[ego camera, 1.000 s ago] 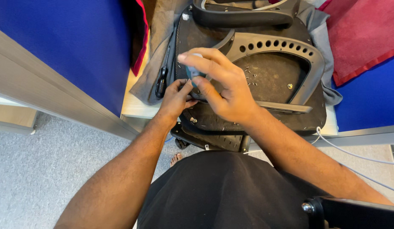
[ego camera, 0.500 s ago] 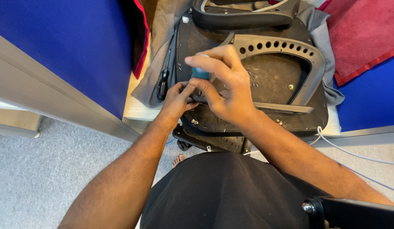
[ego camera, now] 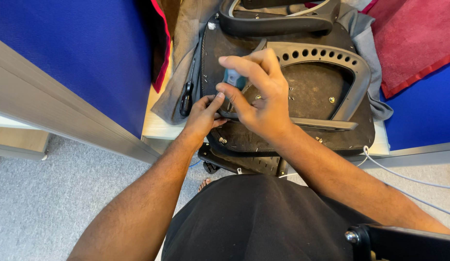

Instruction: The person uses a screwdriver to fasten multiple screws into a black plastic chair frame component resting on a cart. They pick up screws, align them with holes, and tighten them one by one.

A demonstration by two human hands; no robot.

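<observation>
Upturned black chair seat base on table, grey perforated armrest bracket atop; right hand pinches small teal tool at bracket's nine o'clock end; left hand, fingers pressed together, touches bracket just below; black screwdriver further toward nine o'clock.

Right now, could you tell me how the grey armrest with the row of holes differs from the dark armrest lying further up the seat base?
The grey perforated armrest is lighter, shows a row of round holes and lies under the right hand; the left hand touches its near end. The dark armrest is near black, shows no holes and lies untouched. Both are curved and rest on the dark seat base.
</observation>
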